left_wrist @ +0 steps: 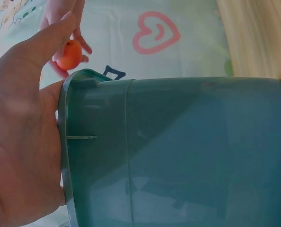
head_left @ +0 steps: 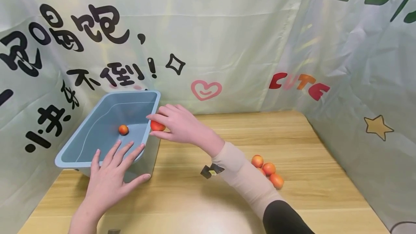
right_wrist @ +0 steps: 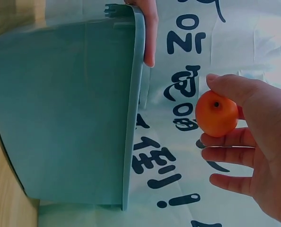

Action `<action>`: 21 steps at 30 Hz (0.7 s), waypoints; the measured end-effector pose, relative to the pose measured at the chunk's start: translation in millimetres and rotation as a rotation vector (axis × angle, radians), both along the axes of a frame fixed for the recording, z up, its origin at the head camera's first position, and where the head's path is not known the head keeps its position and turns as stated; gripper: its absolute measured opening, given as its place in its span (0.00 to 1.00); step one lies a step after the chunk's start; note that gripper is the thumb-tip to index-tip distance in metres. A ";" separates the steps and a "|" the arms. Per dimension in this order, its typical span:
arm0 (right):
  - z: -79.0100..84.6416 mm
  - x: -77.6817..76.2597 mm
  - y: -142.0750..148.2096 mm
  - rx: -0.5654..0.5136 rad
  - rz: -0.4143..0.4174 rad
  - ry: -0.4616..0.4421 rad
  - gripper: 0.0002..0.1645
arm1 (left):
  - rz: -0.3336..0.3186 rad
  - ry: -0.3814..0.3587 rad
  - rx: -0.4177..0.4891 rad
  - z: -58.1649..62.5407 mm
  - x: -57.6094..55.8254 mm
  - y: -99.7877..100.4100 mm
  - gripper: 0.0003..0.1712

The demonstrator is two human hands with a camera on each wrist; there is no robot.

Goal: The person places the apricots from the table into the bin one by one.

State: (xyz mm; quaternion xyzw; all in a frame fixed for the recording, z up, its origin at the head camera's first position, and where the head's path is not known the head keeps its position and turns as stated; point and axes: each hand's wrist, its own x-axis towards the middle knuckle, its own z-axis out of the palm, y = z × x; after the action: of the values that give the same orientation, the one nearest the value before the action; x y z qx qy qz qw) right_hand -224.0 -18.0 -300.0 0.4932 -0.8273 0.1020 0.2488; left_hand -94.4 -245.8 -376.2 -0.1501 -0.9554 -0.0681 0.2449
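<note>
Between thumb and fingertips, my right hand (head_left: pixel 180 125) pinches a small round orange (right_wrist: pixel 216 113), which shows a dark stem spot in the right wrist view. The hand hovers just outside the right rim of a blue-grey plastic tub (head_left: pixel 69 158). Inside the tub, one more orange (head_left: pixel 123 129) lies on the floor. My left hand (head_left: pixel 112 176) has its fingers spread and straight over the tub's near rim, with the thumb out to the side. From the left wrist view, the palm sits close against the rim (left_wrist: pixel 67 156).
Several oranges (head_left: pixel 269 169) are grouped on the wooden table (head_left: pixel 195 198) to the right, partly behind my right forearm. A pale printed cloth (head_left: pixel 227 46) hangs behind and along both sides. A small dark object (head_left: pixel 113 231) shows at the bottom edge.
</note>
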 end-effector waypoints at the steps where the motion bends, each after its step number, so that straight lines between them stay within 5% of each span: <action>1: 1.1 -0.6 -2.1 0.002 0.001 0.006 0.28 | -0.001 0.001 0.001 -0.2 0.2 0.0 0.49; 21: 7.1 -17.8 -44.8 0.079 -0.023 0.033 0.30 | -0.002 -0.012 -0.001 1.0 -0.5 0.3 0.49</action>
State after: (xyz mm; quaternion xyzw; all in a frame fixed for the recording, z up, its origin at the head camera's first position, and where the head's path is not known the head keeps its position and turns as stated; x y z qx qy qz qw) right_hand -241.8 -62.8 -292.9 0.4948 -0.8320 0.0581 0.2441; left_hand -94.9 -245.5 -375.2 -0.1507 -0.9568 -0.0687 0.2389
